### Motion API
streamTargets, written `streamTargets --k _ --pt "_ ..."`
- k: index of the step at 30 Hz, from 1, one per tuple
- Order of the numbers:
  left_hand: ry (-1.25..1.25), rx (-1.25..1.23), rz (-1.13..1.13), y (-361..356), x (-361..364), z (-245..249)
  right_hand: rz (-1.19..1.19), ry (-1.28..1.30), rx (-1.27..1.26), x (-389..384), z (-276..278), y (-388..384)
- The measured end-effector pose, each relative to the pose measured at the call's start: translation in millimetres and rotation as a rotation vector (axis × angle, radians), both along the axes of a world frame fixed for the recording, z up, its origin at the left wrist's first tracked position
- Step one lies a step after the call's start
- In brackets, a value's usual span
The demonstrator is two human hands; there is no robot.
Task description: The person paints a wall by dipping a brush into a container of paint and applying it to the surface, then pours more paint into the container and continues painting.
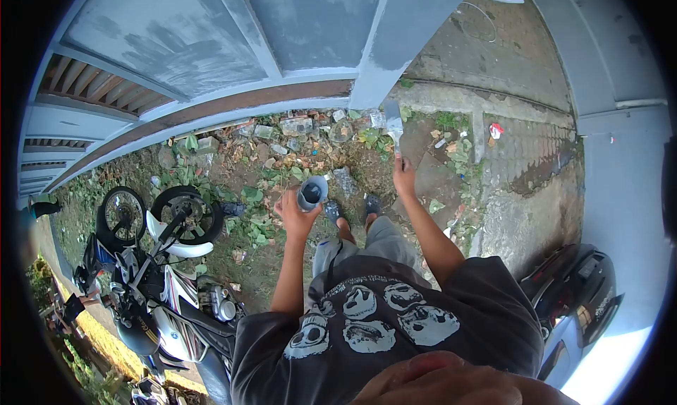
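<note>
My left hand (297, 216) is wrapped round a grey paint cup (312, 193), whose open top faces up and shows dark grey paint inside. In my right hand (405, 178) is the handle of a wide flat paintbrush (393, 123), its grey-coated bristles pointing away from me. The brush head overlaps the foot of the blue-grey wall post (377, 73) in this view. Ahead stands a wall panel (169, 38) with uneven patches of darker and lighter grey paint.
A motorcycle (176, 299) stands at my left, and a dark scooter (578, 292) at the lower right. Rubble blocks (296, 126), leaves and weeds lie along the wall base. A concrete strip (536, 221) runs on the right beside a pale blue wall (624, 172).
</note>
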State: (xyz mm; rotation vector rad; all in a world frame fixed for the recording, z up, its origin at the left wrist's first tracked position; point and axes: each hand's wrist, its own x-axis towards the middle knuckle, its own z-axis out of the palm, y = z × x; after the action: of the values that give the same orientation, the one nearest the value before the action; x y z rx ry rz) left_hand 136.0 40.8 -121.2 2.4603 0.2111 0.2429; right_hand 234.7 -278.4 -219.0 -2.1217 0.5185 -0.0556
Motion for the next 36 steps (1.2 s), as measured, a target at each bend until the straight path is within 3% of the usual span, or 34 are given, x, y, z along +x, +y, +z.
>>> streamTargets --k 2,6,10,29,36 --pt "0.035 0.006 0.044 -7 -9 -23 -0.005 -0.038 0.145 23 18 23" --pt "0.192 -0.010 0.035 -26 -29 -74 0.050 -0.296 0.128 96 25 47" --pt "0.261 0.019 -0.013 -54 -50 -111 0.082 -0.386 0.035 149 24 42" --pt "0.405 -0.108 -0.070 -131 -76 -172 0.178 -0.586 -0.152 219 -10 -30" --pt "0.406 -0.075 -0.043 -152 -80 -180 0.227 -0.512 -0.213 222 -16 -57"
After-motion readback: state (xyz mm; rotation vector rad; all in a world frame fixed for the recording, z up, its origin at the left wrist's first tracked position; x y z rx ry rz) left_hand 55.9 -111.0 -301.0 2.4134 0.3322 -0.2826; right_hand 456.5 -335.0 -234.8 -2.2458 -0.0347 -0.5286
